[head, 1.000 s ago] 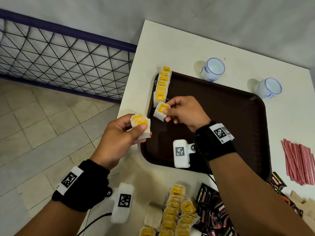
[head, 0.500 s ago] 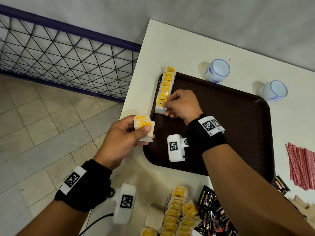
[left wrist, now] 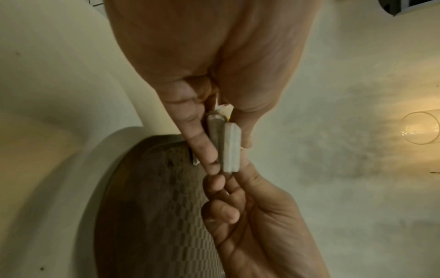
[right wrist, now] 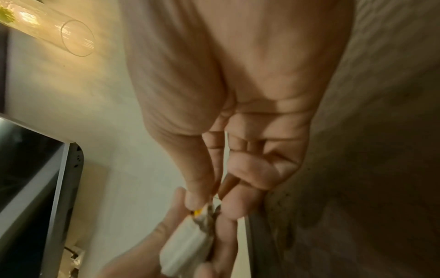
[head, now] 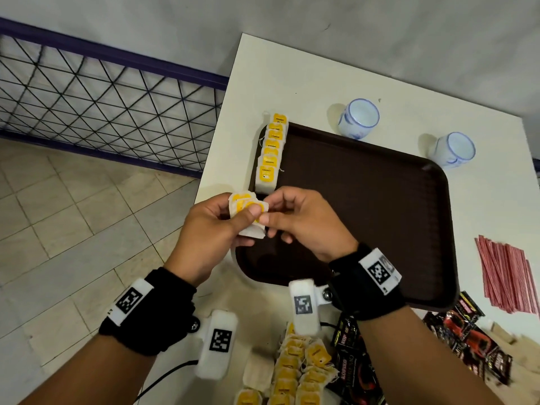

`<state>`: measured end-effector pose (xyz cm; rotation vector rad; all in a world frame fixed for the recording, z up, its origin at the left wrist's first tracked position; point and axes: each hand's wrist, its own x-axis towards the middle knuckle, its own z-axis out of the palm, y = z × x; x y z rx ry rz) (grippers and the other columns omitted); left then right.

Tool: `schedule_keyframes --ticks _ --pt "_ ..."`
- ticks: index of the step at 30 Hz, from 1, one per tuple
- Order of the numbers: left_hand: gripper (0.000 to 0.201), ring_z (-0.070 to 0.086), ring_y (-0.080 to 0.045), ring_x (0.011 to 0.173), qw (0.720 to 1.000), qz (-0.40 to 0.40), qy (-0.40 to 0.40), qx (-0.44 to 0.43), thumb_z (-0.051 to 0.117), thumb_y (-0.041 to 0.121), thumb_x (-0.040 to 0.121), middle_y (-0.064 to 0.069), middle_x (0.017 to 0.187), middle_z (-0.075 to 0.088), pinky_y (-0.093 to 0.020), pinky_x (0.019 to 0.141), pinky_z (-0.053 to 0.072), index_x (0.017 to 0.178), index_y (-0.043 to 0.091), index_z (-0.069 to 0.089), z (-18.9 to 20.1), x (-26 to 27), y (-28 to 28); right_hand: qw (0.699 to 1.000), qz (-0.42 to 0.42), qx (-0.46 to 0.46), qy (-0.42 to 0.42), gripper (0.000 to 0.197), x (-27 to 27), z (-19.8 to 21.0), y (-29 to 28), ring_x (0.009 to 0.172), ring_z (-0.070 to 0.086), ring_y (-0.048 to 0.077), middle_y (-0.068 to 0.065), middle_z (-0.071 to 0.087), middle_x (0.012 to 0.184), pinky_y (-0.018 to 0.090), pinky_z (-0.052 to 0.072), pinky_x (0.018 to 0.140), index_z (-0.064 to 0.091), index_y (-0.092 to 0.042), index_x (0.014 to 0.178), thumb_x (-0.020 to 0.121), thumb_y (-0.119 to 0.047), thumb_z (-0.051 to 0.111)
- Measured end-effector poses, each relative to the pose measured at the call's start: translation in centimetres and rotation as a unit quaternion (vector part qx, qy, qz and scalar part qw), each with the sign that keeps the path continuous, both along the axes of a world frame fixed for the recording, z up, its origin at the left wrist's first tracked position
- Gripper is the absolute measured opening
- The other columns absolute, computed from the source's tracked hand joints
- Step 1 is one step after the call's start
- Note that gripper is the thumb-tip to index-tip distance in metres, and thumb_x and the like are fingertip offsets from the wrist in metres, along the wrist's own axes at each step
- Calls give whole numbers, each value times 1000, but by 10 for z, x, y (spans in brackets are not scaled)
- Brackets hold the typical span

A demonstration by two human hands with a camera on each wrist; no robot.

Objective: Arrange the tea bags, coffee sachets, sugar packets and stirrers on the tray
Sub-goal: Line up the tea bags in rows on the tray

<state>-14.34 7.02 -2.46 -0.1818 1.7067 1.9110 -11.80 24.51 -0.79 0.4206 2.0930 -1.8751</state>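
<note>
Two hands meet over the tray's (head: 365, 217) near-left corner in the head view: the left hand (head: 210, 229) grips a small stack of tea bags (head: 248, 213), and the right hand (head: 304, 220) pinches the stack's top bag. A row of tea bags (head: 270, 154) lies along the tray's left edge.

Left wrist view: fingers (left wrist: 202, 150) clamp the stack edge-on (left wrist: 229, 148).

Right wrist view: thumb and forefinger pinch the stack's corner (right wrist: 202, 214).

Appears to be a refreshment corner in a plain tiled room. White tabletop (head: 306, 83) set against grey wall (head: 380, 30); brown serving tray (head: 365, 200), two cups (head: 358, 118) at far edge, red stirrers (head: 508, 273) right, tea bags (head: 298, 366) and coffee sachets (head: 467, 337) near. Beige floor tiles (head: 73, 223) and wire-mesh railing (head: 102, 97) left.
</note>
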Motion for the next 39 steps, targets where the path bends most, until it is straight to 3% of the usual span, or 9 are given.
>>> schedule_keyframes --ticks 4,7,11,20,26,30,39 --pt "35 74 -28 98 999 -17 -27 31 69 31 85 -15 106 75 -31 70 61 114 11 73 2 1 2 999 -40 5 12 9 5 -2 0 56 59 15 6 65 71 24 38 43 68 -2 92 85 -1 75" --pt "26 72 -30 105 996 -14 -59 59 63 14 94 -16 112 74 -33 75 62 118 7 69 0 -1 -5 998 -55 2 8 10 6 1 3 57 58 17 11 64 71 24 37 43 67 1 92 85 0 74" --pt "23 75 -27 99 998 -16 -49 32 60 8 96 -12 108 76 -32 78 63 117 7 69 -4 -1 -14 998 -62 -17 5 8 3 6 9 58 61 21 21 64 75 23 38 41 63 3 90 86 6 70" --pt "19 76 -26 95 999 -13 -38 -3 60 9 97 -12 103 77 -36 83 63 112 9 71 -8 6 -22 994 -82 6 -78 15 -27 -3 23 57 69 19 17 70 71 22 53 47 60 -5 87 88 7 67" --pt "19 76 -26 94 999 -16 -31 -8 62 9 96 -14 103 77 -35 81 63 113 6 70 -8 7 -17 990 -93 22 -100 12 -51 -12 8 51 68 21 20 67 74 24 54 46 57 -1 96 90 5 66" --pt "19 76 -26 93 999 -18 -30 -7 62 8 96 -13 102 77 -33 79 63 113 7 70 -8 8 -17 987 -101 58 -106 13 -57 -16 4 49 68 22 19 67 69 26 53 44 55 -4 90 90 6 64" --pt "18 77 -27 92 999 -22 -27 4 62 7 96 -14 102 77 -33 78 63 112 6 70 -8 7 -16 981 -123 87 -122 14 -58 -19 -1 60 73 33 22 69 75 32 57 50 54 -7 87 89 4 63"
